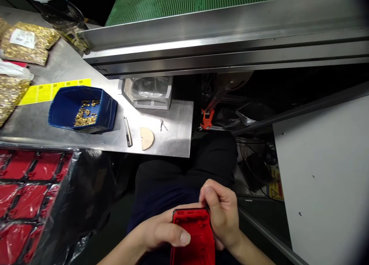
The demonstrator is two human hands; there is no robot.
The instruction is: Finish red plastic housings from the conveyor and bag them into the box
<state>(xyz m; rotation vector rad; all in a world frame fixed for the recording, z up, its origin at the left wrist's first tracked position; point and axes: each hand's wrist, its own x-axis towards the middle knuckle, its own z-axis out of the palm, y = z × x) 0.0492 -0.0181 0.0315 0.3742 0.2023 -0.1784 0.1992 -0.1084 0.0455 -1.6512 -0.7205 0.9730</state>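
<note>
Low in the view, over my lap, is a red plastic housing (198, 234) with a black edge, its hollow side facing up. My left hand (164, 230) is closed round it from the left, thumb lying over the inner face and the other fingers mostly hidden beneath. At the upper right corner of the housing, my right hand (220, 215) is curled, thumb pressed against the bent forefinger. Whatever it may pinch is hidden. On the metal bench lie a utility knife (127, 132), a half-round pale disc (147, 138) and a small metal piece (163, 125).
A blue bin (108, 109) holds small brass parts; a grey bin (152, 104) with clear plastic stands beside it. Bags of brass parts (25, 42) lie at left. Wrapped red housings (21, 203) fill a tray at lower left. A green conveyor (173, 3) crosses the back behind a metal rail.
</note>
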